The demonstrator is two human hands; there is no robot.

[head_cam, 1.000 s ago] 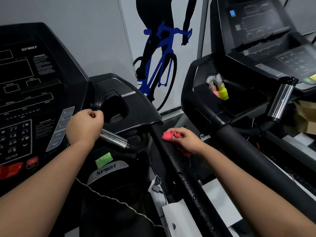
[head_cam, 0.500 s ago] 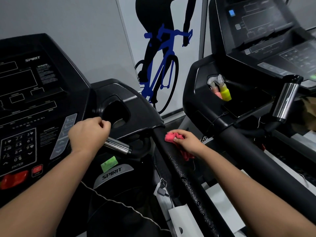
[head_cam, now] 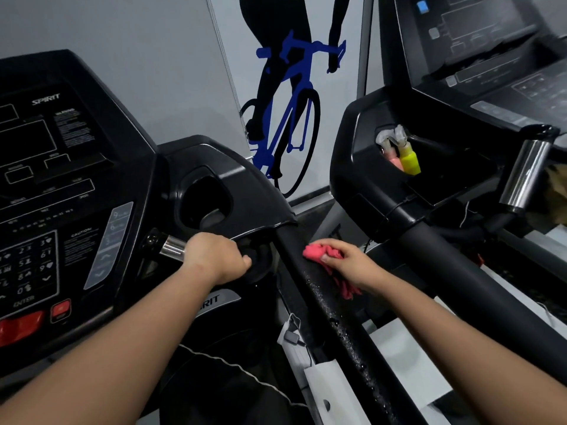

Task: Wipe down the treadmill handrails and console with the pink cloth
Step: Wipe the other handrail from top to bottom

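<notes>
Dim, soft indoor light; wide-angle bending at the edges, slight blur, glints on the chrome grips (head_cam: 525, 174)

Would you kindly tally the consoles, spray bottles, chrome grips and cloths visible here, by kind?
Consoles: 2
Spray bottles: 2
Chrome grips: 2
Pink cloth: 1
Total: 7

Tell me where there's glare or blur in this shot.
Head view: glare glints off the chrome grip in the left hand and off droplets on the handrail; the far console looks soft; the wide lens bows the edges.
</notes>
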